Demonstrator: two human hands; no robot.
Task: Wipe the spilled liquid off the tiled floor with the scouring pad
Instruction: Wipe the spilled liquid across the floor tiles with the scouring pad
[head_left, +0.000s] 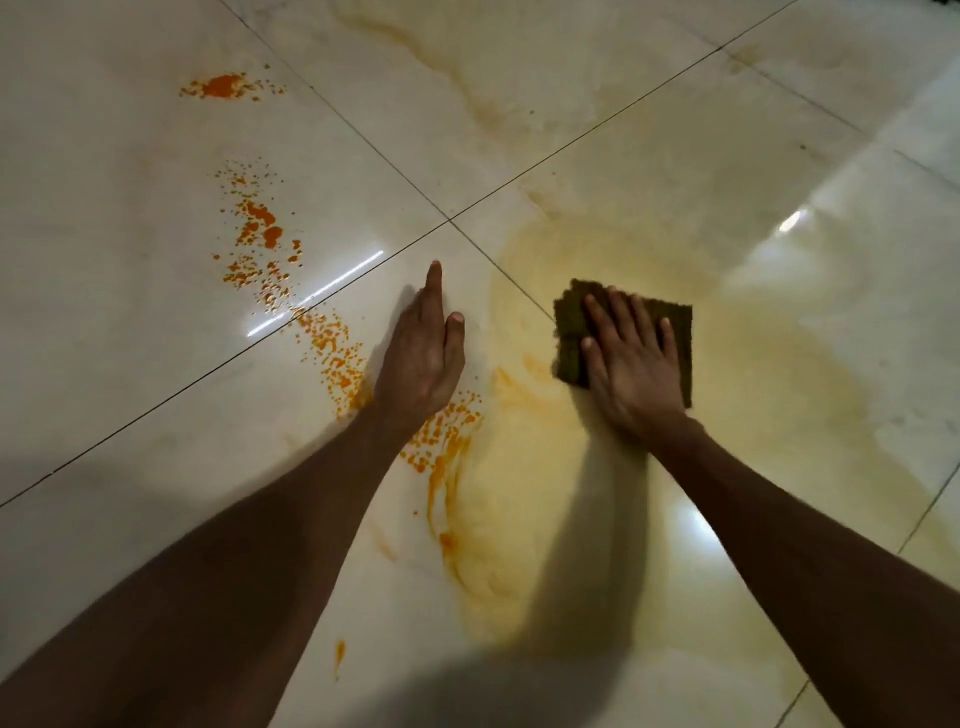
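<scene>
A dark olive scouring pad lies flat on the glossy cream tiled floor. My right hand presses down on the pad with fingers spread, covering most of it. My left hand rests flat on the tile to the left, fingers together, holding nothing. Orange spilled liquid runs in droplets from the upper left down to my left wrist. A separate orange splash sits farther up. A pale yellow smeared film spreads around and below the pad.
Dark grout lines cross at a joint just above my left hand. More grout lines run at the right edge. Bright light reflections lie on the tiles at right. My shadow darkens the bottom of the floor.
</scene>
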